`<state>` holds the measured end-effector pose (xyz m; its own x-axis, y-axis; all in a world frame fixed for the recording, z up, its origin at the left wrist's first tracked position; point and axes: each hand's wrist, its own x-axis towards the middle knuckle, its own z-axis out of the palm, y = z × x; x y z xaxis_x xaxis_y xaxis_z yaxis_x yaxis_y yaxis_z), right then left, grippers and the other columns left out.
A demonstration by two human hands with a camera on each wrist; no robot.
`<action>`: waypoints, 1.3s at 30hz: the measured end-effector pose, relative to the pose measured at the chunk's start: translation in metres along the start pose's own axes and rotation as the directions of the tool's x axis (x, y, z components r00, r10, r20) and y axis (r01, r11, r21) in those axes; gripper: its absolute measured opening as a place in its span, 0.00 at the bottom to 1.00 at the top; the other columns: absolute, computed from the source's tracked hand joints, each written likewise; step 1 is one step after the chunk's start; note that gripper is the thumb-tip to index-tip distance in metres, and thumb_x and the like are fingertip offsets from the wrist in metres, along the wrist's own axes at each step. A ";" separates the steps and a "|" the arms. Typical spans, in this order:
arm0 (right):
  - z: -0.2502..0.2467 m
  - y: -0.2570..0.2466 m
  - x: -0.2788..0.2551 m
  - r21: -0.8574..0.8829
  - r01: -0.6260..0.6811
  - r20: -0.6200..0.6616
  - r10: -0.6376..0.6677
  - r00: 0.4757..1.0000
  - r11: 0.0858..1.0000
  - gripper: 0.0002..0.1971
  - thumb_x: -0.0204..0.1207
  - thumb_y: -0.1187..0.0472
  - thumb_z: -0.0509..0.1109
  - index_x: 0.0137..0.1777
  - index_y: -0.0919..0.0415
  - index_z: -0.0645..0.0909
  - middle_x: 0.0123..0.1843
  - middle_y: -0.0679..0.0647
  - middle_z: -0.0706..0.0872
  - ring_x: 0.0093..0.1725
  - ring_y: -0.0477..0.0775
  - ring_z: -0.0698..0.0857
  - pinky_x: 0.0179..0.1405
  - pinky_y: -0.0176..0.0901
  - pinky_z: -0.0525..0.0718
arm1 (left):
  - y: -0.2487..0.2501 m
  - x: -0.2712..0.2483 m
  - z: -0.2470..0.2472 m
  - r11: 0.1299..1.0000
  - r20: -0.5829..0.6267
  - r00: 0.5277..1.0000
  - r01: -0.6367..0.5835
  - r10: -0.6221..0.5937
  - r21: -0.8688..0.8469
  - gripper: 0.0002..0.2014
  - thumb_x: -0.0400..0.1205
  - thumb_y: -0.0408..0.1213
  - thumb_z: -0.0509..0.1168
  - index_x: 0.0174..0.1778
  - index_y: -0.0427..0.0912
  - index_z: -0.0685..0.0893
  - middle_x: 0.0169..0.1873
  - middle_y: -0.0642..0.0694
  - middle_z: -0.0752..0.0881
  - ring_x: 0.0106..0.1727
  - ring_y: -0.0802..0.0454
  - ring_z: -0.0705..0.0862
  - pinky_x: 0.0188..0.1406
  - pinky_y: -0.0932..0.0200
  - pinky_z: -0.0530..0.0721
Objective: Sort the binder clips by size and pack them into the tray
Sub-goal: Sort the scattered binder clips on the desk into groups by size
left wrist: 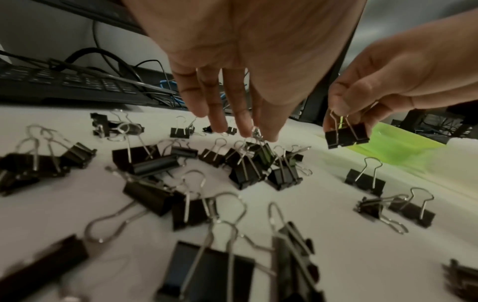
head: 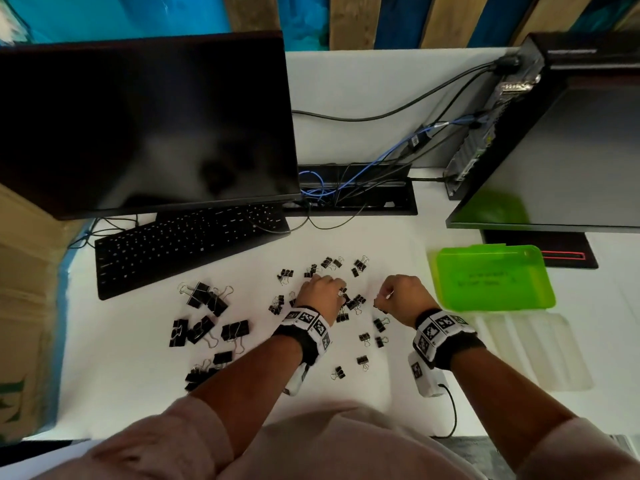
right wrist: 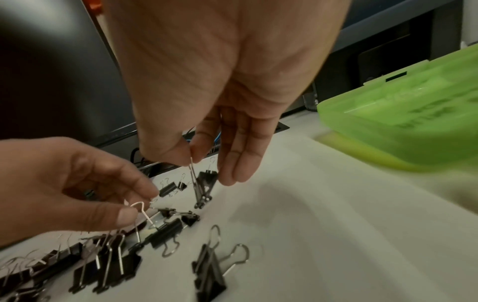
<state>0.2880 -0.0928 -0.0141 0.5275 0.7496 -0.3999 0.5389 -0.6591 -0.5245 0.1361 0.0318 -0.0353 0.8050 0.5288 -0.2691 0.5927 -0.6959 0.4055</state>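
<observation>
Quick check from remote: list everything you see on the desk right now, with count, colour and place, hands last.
Small clips: many, black, scattered mid-desk around both hands.
Large clips: about ten, black, grouped to the left, below the keyboard.
Tray: one, bright green, right of the hands; no clips visible in it.
Keyboard: one, black, far left.
Monitors: two, black, screens dark, left and right rear.
Cables: several, black and blue, rear centre.
Desk: one, white.
Left hand: pinches the wire handle of a small clip lying among the pile.
Right hand: pinches the handles of another small clip, lifted off the desk.
</observation>
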 end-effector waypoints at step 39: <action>0.011 -0.010 0.062 -0.382 0.291 0.264 -0.198 0.944 0.877 0.31 0.75 0.66 0.60 0.78 0.51 0.60 0.77 0.51 0.64 0.62 0.59 0.80 0.50 0.51 0.83 | 0.046 -0.012 0.012 0.892 0.257 0.941 -0.302 0.222 0.337 0.22 0.81 0.34 0.61 0.71 0.45 0.67 0.52 0.39 0.85 0.48 0.39 0.85 0.45 0.45 0.81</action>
<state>0.3079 -0.0384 -0.0421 0.2181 0.8544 -0.4716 0.8768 -0.3837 -0.2898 0.1542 -0.0123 -0.0237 0.8957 0.2182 -0.3873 0.2942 -0.9441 0.1486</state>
